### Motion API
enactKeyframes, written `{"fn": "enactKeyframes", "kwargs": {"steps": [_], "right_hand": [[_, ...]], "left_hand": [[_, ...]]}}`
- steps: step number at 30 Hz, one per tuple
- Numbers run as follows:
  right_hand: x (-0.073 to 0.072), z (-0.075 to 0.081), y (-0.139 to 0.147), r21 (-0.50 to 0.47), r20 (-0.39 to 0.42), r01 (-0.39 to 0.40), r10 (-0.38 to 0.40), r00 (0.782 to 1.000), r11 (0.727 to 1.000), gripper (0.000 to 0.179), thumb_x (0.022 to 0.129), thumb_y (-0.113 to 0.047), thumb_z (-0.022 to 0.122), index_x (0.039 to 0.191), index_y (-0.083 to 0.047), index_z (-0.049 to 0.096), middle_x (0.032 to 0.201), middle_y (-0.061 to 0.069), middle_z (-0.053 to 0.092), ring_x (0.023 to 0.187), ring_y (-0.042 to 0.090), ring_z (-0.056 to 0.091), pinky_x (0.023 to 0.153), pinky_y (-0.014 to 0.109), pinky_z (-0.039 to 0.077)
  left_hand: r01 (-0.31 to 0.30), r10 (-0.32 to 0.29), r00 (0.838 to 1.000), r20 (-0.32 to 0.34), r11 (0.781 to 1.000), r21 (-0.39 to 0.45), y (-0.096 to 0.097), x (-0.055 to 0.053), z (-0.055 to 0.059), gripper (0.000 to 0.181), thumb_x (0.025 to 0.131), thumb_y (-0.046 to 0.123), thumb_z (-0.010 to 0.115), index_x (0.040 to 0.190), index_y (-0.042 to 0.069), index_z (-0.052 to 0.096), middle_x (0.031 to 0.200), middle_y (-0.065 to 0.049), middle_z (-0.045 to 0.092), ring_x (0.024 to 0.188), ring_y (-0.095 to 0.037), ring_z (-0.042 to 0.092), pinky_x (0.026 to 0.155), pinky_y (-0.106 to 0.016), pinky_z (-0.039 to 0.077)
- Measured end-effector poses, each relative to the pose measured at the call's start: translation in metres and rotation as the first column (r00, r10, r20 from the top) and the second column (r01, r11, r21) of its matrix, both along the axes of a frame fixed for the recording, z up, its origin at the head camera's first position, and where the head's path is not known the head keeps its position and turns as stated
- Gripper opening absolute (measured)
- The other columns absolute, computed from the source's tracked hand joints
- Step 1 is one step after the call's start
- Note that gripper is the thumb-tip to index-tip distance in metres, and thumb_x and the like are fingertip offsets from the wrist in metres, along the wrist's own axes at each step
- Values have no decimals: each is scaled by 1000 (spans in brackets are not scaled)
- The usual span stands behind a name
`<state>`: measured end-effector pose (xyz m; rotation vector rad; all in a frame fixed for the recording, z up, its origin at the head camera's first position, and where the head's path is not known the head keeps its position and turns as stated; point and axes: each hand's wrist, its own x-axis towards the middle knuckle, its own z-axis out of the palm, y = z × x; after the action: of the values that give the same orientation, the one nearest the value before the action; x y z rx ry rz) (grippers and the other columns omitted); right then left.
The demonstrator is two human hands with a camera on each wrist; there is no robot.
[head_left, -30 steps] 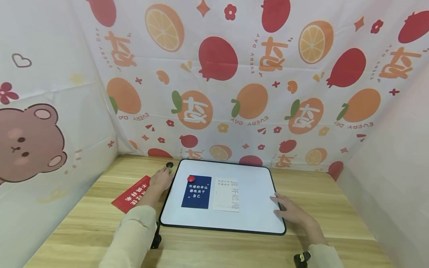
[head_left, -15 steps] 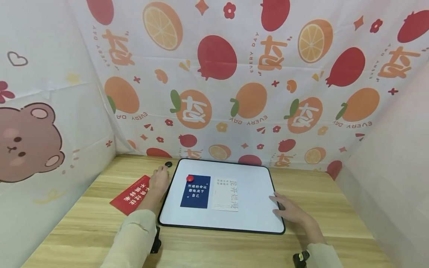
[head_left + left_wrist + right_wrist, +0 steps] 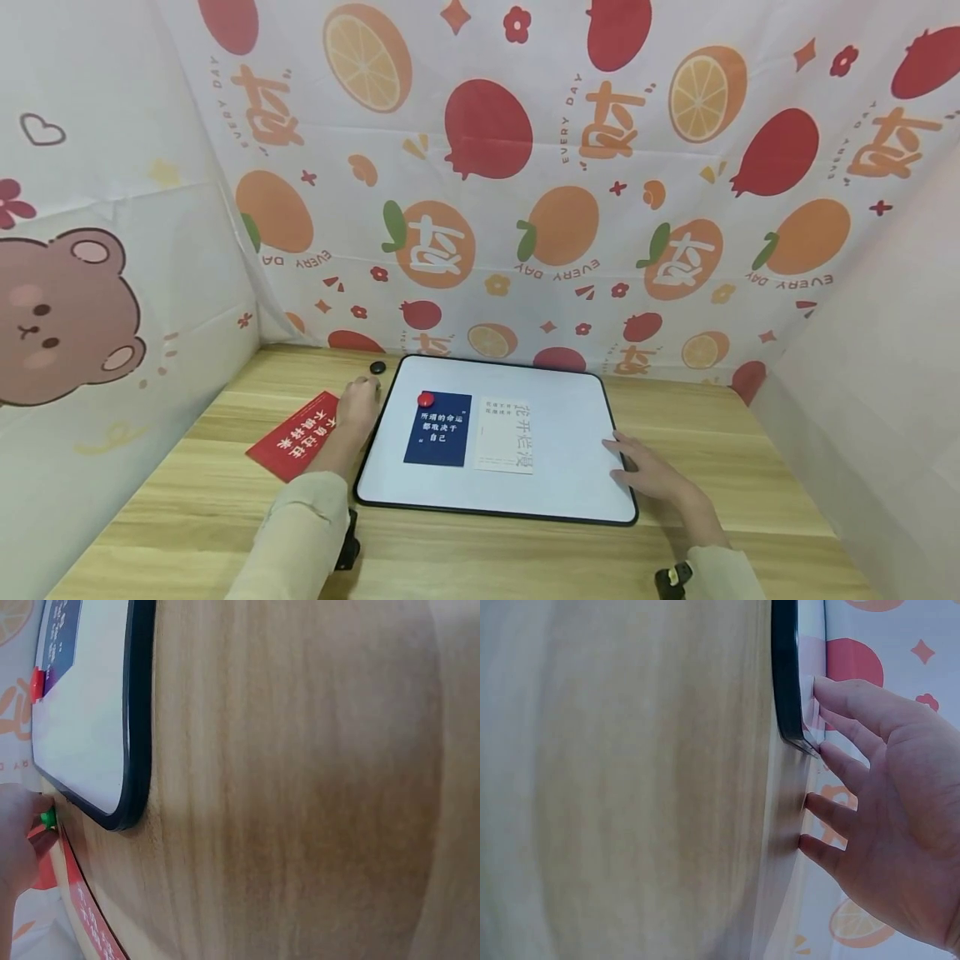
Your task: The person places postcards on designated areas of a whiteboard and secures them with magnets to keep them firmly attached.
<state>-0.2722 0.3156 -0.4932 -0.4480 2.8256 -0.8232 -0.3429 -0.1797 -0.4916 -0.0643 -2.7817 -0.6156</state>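
Observation:
My left hand [image 3: 358, 407] is by the upper left side of a black-framed whiteboard [image 3: 573, 450], low over the table. Between thumb and finger it pinches a small green magnet [image 3: 49, 818], visible in the left wrist view but hidden by the hand in the head view. On the board lies a dark blue card [image 3: 442, 446] with a round red magnet [image 3: 426, 400] at its top left. A white card [image 3: 504, 446] lies just right of it. My right hand [image 3: 654, 473] rests on the board's right edge, its fingers spread and fairly straight [image 3: 840, 761].
Left of the board a red card [image 3: 296, 435] lies slanted on the wooden table [image 3: 480, 558], partly behind the left forearm. A round black magnet [image 3: 377, 367] sits near the board's top left corner. Behind the table hangs a fruit-print cloth [image 3: 487, 183].
The left hand has drawn slightly back from the black magnet, and the green magnet seen at its fingertips earlier is now covered in the head view. The right hand stays put.

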Motion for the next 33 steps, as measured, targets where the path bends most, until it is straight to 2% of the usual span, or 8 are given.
{"fn": "enactKeyframes", "kwargs": {"steps": [7,18,24,33], "right_hand": [[2,2,-1,-22,7,0,0,1000,1000,52,88,-21,62,136,-10,46,145,20,25,132,43,15,101,61,15],[1,0,0,-19,-1,2,-2,1000,1000,51,88,-22,62,135,-10,46,145,19,26,131,42,17,101,61,16],[2,1,-1,-21,-7,-1,1,1000,1000,51,88,-21,62,135,-9,46,145,20,26,131,43,17,101,61,17],[1,1,-1,-10,2,-1,1,1000,1000,52,88,-21,62,136,-9,45,145,20,26,131,43,18,101,60,17]], "left_hand": [[-19,19,1000,18,1000,17,2,0,4,22,87,0,58,107,-9,59,101,-26,57,92,-40,54,76,-46,50],[-2,4,998,-68,1000,29,13,1,15,23,82,-3,62,105,-7,62,103,-26,59,95,-41,55,79,-47,48],[-10,13,997,-70,999,44,24,3,21,23,83,-2,63,106,-6,63,105,-24,59,96,-38,56,80,-45,49],[55,-45,992,-117,995,89,42,9,31,23,82,0,66,105,-4,64,104,-22,60,96,-35,57,81,-43,49]]}}
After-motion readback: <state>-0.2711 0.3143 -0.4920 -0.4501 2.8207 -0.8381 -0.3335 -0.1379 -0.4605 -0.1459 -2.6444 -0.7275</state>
